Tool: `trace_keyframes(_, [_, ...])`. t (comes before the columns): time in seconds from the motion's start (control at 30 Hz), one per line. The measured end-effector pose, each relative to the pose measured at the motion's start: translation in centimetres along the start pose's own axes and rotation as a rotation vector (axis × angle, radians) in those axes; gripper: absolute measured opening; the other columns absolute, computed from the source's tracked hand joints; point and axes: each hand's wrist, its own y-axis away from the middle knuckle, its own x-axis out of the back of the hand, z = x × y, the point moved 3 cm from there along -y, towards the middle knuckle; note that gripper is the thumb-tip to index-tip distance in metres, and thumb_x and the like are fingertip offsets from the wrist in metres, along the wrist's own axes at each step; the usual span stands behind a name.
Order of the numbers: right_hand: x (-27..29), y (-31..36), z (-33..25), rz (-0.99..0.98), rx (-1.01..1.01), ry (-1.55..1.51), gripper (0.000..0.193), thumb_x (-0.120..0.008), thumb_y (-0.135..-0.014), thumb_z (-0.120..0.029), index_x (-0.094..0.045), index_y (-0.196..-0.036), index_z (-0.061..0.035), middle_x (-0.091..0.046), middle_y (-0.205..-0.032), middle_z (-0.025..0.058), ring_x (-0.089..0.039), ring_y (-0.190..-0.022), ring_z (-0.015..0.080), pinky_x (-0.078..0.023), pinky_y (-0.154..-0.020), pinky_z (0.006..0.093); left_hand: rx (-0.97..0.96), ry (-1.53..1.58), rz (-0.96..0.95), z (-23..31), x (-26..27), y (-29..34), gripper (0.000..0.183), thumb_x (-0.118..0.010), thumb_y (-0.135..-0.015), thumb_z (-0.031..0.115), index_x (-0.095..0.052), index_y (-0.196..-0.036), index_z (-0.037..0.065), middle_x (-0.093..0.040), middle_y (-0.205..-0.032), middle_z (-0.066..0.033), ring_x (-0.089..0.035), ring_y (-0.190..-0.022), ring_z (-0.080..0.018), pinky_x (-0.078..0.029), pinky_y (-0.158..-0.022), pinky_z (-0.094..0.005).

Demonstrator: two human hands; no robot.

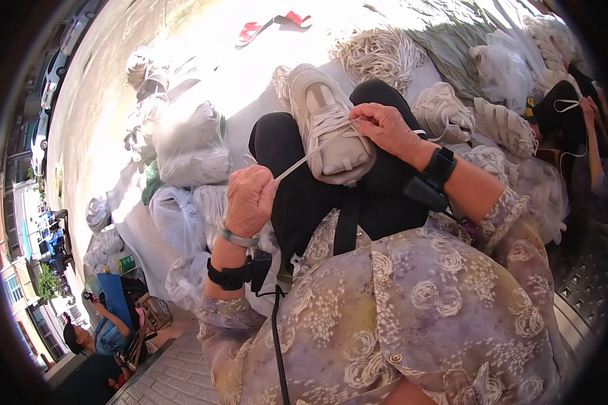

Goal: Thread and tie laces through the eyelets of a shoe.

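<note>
A beige sneaker (342,160) rests on my lap between my black-clad knees, its toe pointing away from me and its heel nearest. Pale laces cross its tongue. A length of shoelace (302,160) runs taut from the shoe toward the lower left, where my left hand (248,197) grips it in a closed fist. At the right side of the laces, my right hand (385,129) has thumb and fingers pinched on the lace close to the shoe. Exactly which strand lies between those fingertips is hard to see.
Stuffed plastic bags (192,152) lie to my left. Beyond my knees is a heap of laces (378,55); more sneakers (442,111) sit to the right. A red-and-black sandal (251,32) lies farther off. A person's hand (590,111) holds lace at far right; another person (108,334) sits lower left.
</note>
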Motion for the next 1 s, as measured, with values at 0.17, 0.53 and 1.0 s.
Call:
trace_keyframes(0.17, [-0.3,-0.3,0.5,-0.006,-0.027,-0.036,0.015,-0.056,-0.081,-0.005,-0.063,-0.094,-0.0019,-0.053,-0.070,0.0007,-0.048,-0.063,0.0079,-0.042,-0.061,0.0229,0.051,0.179,-0.135,0.9,0.0,2.3,0.019,-0.057,-0.080,0.011,-0.049,-0.064,0.004,-0.048,-0.061,-0.0096,-0.050,-0.063,-0.0298,-0.037,-0.065,-0.0380])
trace_keyframes(0.53, [-3.5,-1.5,-8.4,-0.254,0.486,0.184,0.040,-0.048,-0.093,-0.037,-0.062,-0.088,0.0004,-0.061,-0.068,0.0085,-0.060,-0.066,0.0191,-0.046,-0.063,0.0309,-0.302,-0.036,-0.007,9.2,3.3,-2.3,0.017,-0.069,-0.075,0.011,-0.054,-0.069,0.006,-0.048,-0.059,-0.0049,-0.048,-0.054,-0.0231,-0.044,-0.065,-0.0361])
trace_keyframes(1.0, [5.0,-3.2,-14.7,-0.474,0.111,-0.651,0.024,-0.053,-0.091,-0.018,-0.061,-0.104,0.0004,-0.048,-0.061,-0.0030,-0.042,-0.053,0.0043,-0.036,-0.055,0.0198,-0.324,-0.193,0.241,7.2,3.5,-2.9,0.012,-0.068,-0.076,0.010,-0.062,-0.085,0.005,-0.057,-0.063,-0.0054,-0.056,-0.059,-0.0229,-0.045,-0.065,-0.0343])
